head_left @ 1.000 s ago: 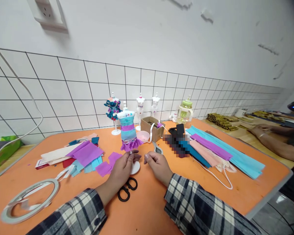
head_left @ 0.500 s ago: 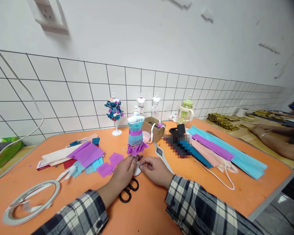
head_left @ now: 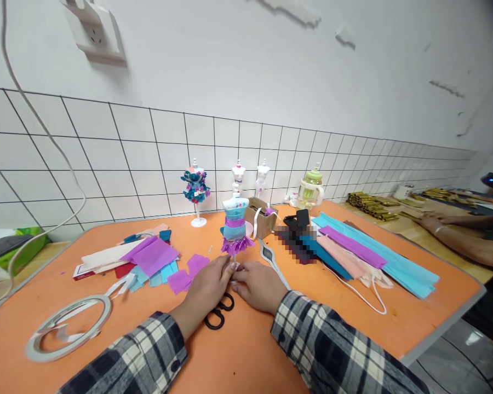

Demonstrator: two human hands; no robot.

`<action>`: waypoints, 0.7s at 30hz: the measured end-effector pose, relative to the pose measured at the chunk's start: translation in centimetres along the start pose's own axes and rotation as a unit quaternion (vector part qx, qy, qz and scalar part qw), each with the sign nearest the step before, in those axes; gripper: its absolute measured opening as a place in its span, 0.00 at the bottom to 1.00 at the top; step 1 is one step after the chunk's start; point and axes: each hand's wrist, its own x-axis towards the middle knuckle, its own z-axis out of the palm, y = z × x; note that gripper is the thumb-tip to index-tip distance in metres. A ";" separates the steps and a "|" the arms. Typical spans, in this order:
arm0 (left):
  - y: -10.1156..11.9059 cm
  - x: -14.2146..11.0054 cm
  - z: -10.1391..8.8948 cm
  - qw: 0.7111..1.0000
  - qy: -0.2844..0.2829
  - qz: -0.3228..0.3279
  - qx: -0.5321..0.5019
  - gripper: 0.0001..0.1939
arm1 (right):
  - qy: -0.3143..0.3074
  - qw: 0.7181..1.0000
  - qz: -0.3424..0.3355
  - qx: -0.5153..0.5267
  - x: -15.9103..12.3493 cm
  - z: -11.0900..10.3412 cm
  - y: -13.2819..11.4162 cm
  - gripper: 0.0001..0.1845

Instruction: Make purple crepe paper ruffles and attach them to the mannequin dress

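In front of me stands a small white dress-form mannequin (head_left: 235, 203), wrapped in light blue and purple paper with a ruffled purple skirt (head_left: 237, 244). My left hand (head_left: 208, 282) is closed around the foot of its stand. From the other side my right hand (head_left: 259, 284) grips the same foot, its fingers bent and meeting the left fingertips. The hands hide most of the round white base. Black-handled scissors (head_left: 215, 319) lie just under my left hand, their blades covered. Left of that hand are purple paper pieces (head_left: 179, 280).
A roll of double-sided tape (head_left: 35, 351) lies at left, near stacked coloured paper (head_left: 156, 256). Behind stand a decorated mannequin (head_left: 196, 189), two bare ones, a cardboard box (head_left: 265, 223) and a bottle (head_left: 311, 191). Long paper strips (head_left: 411, 273) lie right. Another person's arm (head_left: 464, 241) rests beyond.
The mannequin has turned slightly and sits a little lower. My right fingers have closed in on the base, which showed more before. The whole view has shifted slightly.
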 end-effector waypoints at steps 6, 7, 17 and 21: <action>-1.4 -3.8 -3.5 0.999 0.036 0.013 0.022 0.23 | 0.009 1.000 0.007 -0.001 0.0 -0.4 1.0 0.15; -2.3 -4.8 -4.7 0.997 0.049 0.043 0.051 0.22 | 0.008 1.000 0.004 0.000 -0.1 -0.5 1.2 0.15; -15.2 -13.2 -17.8 0.970 0.038 0.028 0.240 0.21 | 0.070 0.998 0.000 0.010 -1.0 -1.3 1.4 0.13; -14.9 -13.5 -18.6 0.974 -0.005 -0.047 0.220 0.26 | 0.081 0.996 -0.043 0.016 -1.6 -1.1 0.1 0.09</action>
